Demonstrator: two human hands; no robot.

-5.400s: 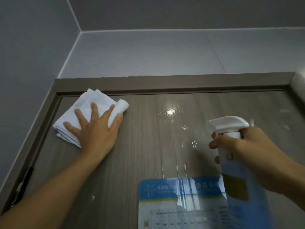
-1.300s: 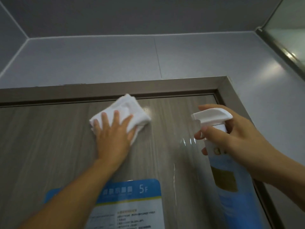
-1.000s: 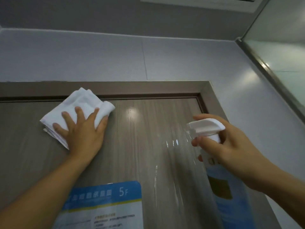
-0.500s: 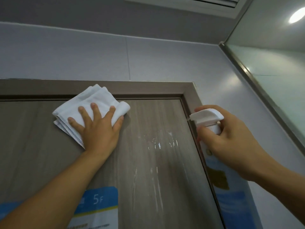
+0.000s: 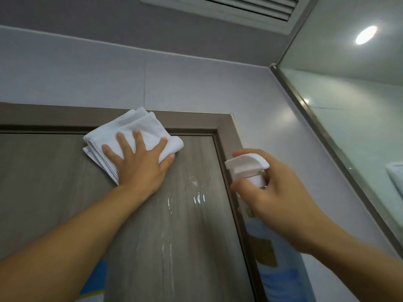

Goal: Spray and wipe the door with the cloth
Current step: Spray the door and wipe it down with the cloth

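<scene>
- My left hand [image 5: 139, 164] lies flat, fingers spread, pressing the folded cloth [image 5: 130, 136] against the door [image 5: 54, 182] near its top right corner.
- Wet streaks [image 5: 196, 192] lie just below and right of that hand, running down the door; I judge the next wipe goes that way.
- My right hand [image 5: 272, 192] grips the spray bottle [image 5: 248, 164] beside the door frame [image 5: 229, 131], well apart from the cloth.
</scene>
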